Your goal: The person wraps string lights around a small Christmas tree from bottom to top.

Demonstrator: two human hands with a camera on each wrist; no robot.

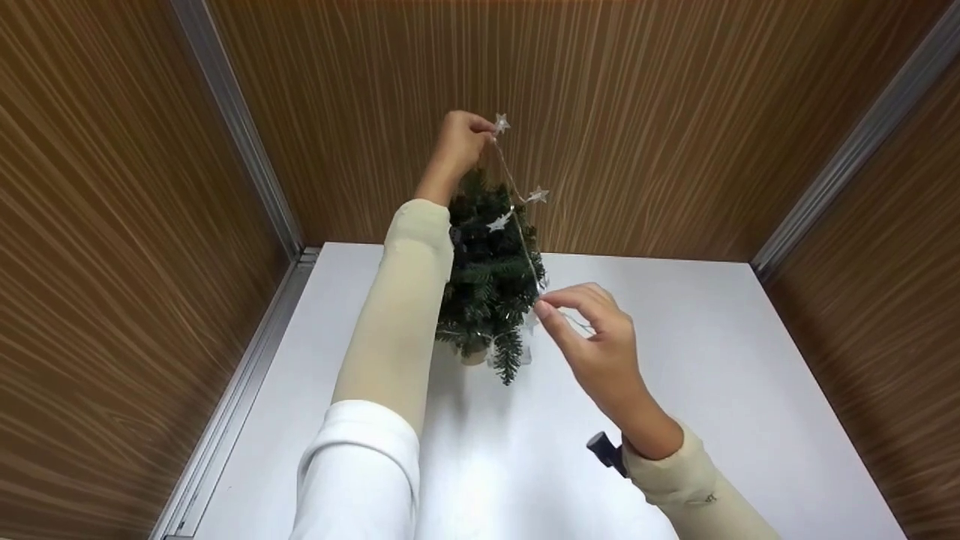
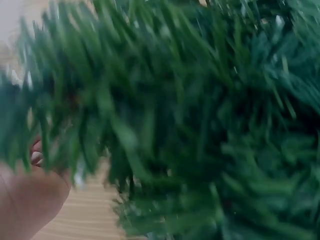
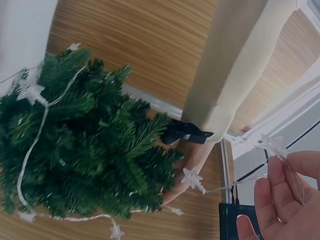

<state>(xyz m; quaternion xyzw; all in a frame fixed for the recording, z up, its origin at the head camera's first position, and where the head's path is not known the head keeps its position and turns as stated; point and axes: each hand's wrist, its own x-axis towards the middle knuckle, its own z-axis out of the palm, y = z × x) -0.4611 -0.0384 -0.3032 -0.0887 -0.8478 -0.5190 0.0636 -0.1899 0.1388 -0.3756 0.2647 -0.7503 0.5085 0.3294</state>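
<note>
A small green artificial Christmas tree (image 1: 487,277) stands on the white table, partly hidden by my left arm. Clear star-shaped string lights (image 3: 30,92) run around it in the right wrist view. My left hand (image 1: 459,142) is above the treetop and pinches the string beside one star (image 1: 502,124). To the right of the tree, my right hand (image 1: 600,334) pinches the string between thumb and fingers; a star (image 3: 274,145) sits at its fingertips. Between the hands the wire hangs with stars (image 1: 537,195) on it. Blurred branches (image 2: 165,100) cover most of the left wrist view.
The white table (image 1: 637,390) is enclosed by wood-grain panels (image 1: 637,135) at the back and sides, with metal rails (image 1: 240,142) at the corners. Part of the tree's pale base (image 1: 473,358) shows below the branches. A dark box (image 3: 237,220) appears beyond my right hand.
</note>
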